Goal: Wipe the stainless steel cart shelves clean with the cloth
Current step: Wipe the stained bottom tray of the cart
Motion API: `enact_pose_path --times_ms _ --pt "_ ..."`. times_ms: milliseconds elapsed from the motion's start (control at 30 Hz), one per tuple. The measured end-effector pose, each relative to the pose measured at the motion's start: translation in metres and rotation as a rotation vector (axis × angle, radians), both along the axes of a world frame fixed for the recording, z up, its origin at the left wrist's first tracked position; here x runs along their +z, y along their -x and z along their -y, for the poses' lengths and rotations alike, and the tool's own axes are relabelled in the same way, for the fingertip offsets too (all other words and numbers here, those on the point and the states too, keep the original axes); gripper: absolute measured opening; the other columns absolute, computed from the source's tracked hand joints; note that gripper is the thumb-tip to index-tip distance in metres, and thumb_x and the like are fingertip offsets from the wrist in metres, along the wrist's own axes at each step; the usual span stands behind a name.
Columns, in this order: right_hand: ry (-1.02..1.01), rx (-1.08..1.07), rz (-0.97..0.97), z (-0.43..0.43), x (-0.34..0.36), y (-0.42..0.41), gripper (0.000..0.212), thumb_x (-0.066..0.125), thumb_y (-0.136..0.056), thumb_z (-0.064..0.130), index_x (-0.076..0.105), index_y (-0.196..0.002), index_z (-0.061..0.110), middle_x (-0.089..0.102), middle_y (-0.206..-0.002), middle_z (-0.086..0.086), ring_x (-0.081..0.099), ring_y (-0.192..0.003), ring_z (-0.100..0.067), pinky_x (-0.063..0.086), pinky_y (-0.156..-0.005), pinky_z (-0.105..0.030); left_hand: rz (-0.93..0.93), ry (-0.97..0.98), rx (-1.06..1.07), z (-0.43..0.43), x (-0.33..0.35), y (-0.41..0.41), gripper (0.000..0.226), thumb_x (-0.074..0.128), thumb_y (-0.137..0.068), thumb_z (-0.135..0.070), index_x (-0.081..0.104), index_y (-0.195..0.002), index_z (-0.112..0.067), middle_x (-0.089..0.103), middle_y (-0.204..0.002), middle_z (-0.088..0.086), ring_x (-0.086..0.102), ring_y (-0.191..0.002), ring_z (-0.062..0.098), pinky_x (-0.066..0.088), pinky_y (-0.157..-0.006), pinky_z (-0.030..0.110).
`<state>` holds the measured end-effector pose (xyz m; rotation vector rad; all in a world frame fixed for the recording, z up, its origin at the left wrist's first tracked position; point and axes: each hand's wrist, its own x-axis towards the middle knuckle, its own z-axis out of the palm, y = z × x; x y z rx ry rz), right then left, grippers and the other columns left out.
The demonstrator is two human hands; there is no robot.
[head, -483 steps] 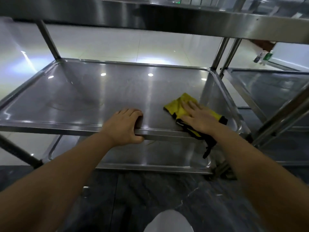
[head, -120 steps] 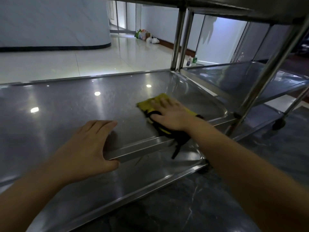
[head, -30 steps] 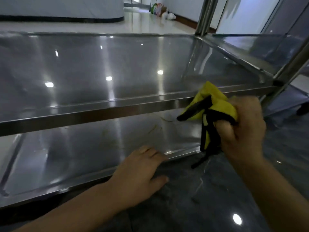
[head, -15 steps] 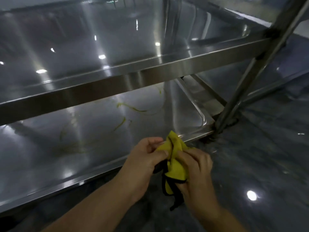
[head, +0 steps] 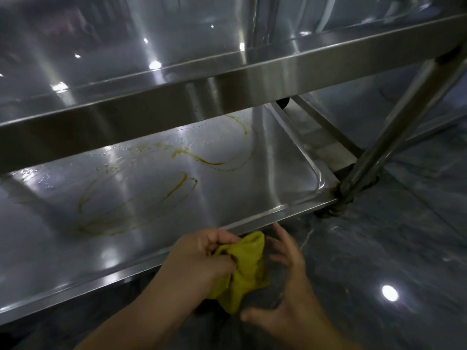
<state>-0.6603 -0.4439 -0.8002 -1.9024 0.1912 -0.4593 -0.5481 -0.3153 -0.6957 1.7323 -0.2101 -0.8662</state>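
The step in hand looks like getting the cloth (head: 244, 270) ready between shelves: it is bunched up and off the metal, held in the air just in front of the near edge of the lower shelf (head: 275, 183), toward that shelf's near right corner. The left hand (head: 199, 258) grips it, fingers curled and pinching a gather of fabric; the right hand (head: 285, 294) is beside it with fingers spread wide and thumb out, holding nothing firmly, and motion blur hides whether its palm touches the cloth. The cloth is a soft yellow rag, crumpled into folds with a loose corner hanging down. The lower shelf is the dirty one, carrying thin yellow-brown looping streaks (head: 209, 161) from its middle toward the far right corner, plus fine droplets along the far side. The shelf above (head: 177, 46) shows only glare and reflections. The next move probably calls for refolding the rag to a flat face, reaching in under the upper shelf's front rim, and pressing it down across those streaks, working out to the raised edges and rounded corners.
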Motion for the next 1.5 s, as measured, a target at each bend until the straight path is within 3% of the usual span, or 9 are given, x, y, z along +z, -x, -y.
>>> enact_pose_path --times_ms 167,300,567,633,833,1033,1167,1367,1500 --pt "-0.104 -0.025 -0.211 0.016 0.004 -0.011 0.072 0.080 -0.052 0.043 0.053 -0.118 0.048 0.064 -0.110 0.007 0.059 -0.103 0.001 0.047 -0.088 -0.019 0.162 -0.009 -0.182 0.017 0.021 -0.011 0.038 0.054 -0.055 -0.010 0.072 -0.076 -0.035 0.070 -0.065 -0.003 0.060 -0.055 0.003 0.044 -0.051 0.014" --pt "-0.279 -0.181 -0.283 0.043 0.032 -0.024 0.033 0.078 -0.071 0.033 0.063 -0.079 0.005 0.060 -0.067 -0.004 0.053 -0.061 -0.006 0.045 -0.058 -0.029 0.292 0.069 -0.083 0.046 0.027 -0.031 0.036 0.058 -0.068 -0.005 0.071 -0.074 -0.037 0.070 -0.068 -0.008 0.062 -0.061 0.004 0.048 -0.061 0.023" --pt "-0.790 -0.343 -0.369 0.081 0.086 -0.028 0.015 0.059 -0.090 0.013 0.069 -0.096 0.004 0.072 -0.091 -0.018 0.069 -0.082 -0.030 0.057 -0.073 -0.040 1.061 0.049 -0.381 0.052 -0.003 -0.002 0.044 0.044 -0.076 -0.017 0.055 -0.113 -0.038 0.060 -0.112 -0.021 0.050 -0.101 -0.004 0.037 -0.087 0.008" --pt "-0.685 -0.450 -0.346 0.086 0.095 -0.024 0.012 0.058 -0.090 0.012 0.068 -0.095 0.007 0.071 -0.091 -0.019 0.067 -0.086 -0.036 0.055 -0.080 -0.048 1.122 0.000 -0.533 0.041 -0.017 -0.001 0.046 0.045 -0.077 -0.018 0.055 -0.117 -0.037 0.055 -0.129 -0.019 0.049 -0.113 0.002 0.035 -0.096 0.017" --pt "0.137 -0.668 -0.227 0.085 0.136 -0.025 0.009 0.065 -0.083 0.024 0.056 -0.081 0.023 0.062 -0.069 0.003 0.062 -0.060 -0.009 0.051 -0.054 -0.028 1.216 -0.351 -0.527 0.010 -0.049 -0.036 0.050 0.046 -0.072 -0.036 0.052 -0.121 -0.028 0.060 -0.123 -0.005 0.045 -0.112 0.012 0.041 -0.094 0.028" --pt "0.867 -0.311 -0.519 0.050 0.088 -0.066 0.030 0.058 -0.084 0.048 0.067 -0.092 0.021 0.067 -0.099 -0.002 0.061 -0.097 -0.025 0.048 -0.080 -0.032 1.278 -0.739 -0.678 -0.008 -0.067 -0.076 0.085 0.044 -0.067 -0.065 0.050 -0.134 -0.013 0.048 -0.141 0.008 0.033 -0.131 0.024 0.016 -0.109 0.040" --pt "0.938 -0.150 -0.581 0.064 0.043 -0.082 0.067 0.020 -0.088 0.049 0.058 -0.129 0.012 0.053 -0.138 -0.011 0.046 -0.131 -0.035 0.035 -0.110 -0.047 1.222 -0.745 -0.620 -0.014 -0.082 -0.078 0.093 0.040 -0.074 -0.072 0.044 -0.137 -0.005 0.043 -0.143 0.013 0.030 -0.135 0.027 0.015 -0.111 0.045" --pt "0.907 -0.117 -0.670 0.111 0.022 -0.145 0.056 0.018 -0.102 0.043 0.007 -0.153 0.025 0.003 -0.161 -0.001 0.000 -0.147 -0.029 0.002 -0.117 -0.039 1.223 -0.720 -0.535 -0.013 -0.088 -0.081 0.100 0.046 -0.068 -0.073 0.044 -0.137 -0.001 0.041 -0.144 0.015 0.028 -0.135 0.027 0.009 -0.114 0.040" --pt "0.862 -0.165 -0.635 0.141 0.026 -0.223 0.054 0.021 -0.102 0.043 0.015 -0.152 0.025 0.007 -0.161 -0.004 0.002 -0.147 -0.031 0.003 -0.117 -0.043 1.226 -0.703 -0.507 -0.013 -0.089 -0.080 0.099 0.048 -0.065 -0.072 0.049 -0.133 -0.001 0.046 -0.140 0.014 0.031 -0.132 0.025 0.011 -0.114 0.039"
